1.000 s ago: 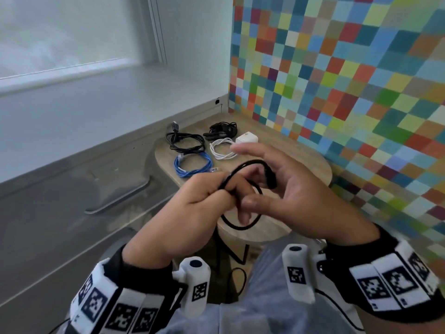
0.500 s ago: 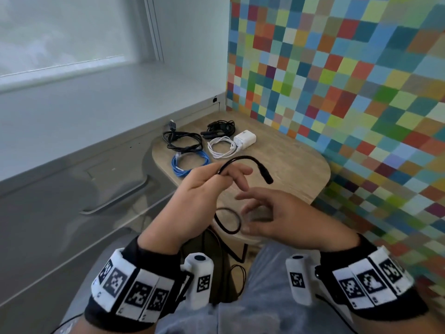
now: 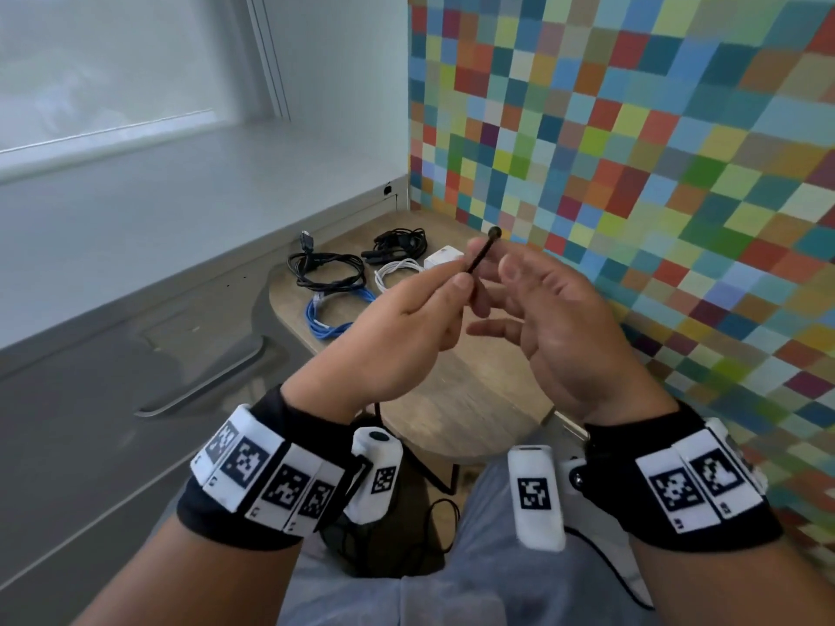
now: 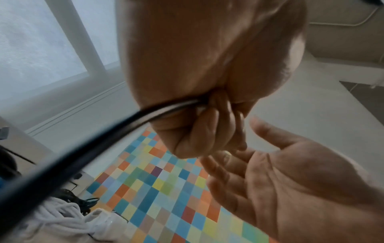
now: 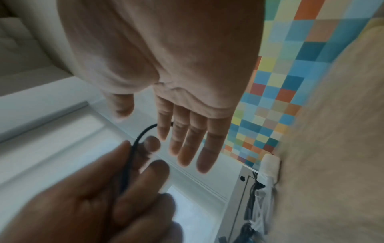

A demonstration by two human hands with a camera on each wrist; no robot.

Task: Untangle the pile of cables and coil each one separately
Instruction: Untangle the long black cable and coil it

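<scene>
closest to the camera, above the person's lap, the left hand (image 3: 397, 327) pinches a thin black cable (image 3: 480, 257) between thumb and curled fingers (image 4: 199, 131), with the plug end poking up past the fingertips toward the tiled wall (image 3: 632, 151). the rest of that cable trails down out of the fist toward the wrist camera; how much of it is already looped cannot be told, since the hand hides it. the right hand (image 3: 555, 327) hangs just beside the left, palm turned inward, fingers (image 5: 187, 139) straight and spread, holding nothing and not plainly touching the cable.

beyond the hands, on the far end of the small wooden desk (image 3: 474, 390), four bundles lie apart from one another: a blue cable (image 3: 330, 316) coiled nearest, a black cable with a usb plug (image 3: 325, 271) behind it, a white cable (image 3: 397, 273) with its white charger block (image 3: 445, 257) to the right, and a darker black bundle (image 3: 400, 248) farthest back near the wall.

judging by this, the untangling looks mostly done: no pile remains in view, and the cable in hand seems to be the last to coil and set down.

no containers show in any view; the coils sit bare on the desk.
</scene>
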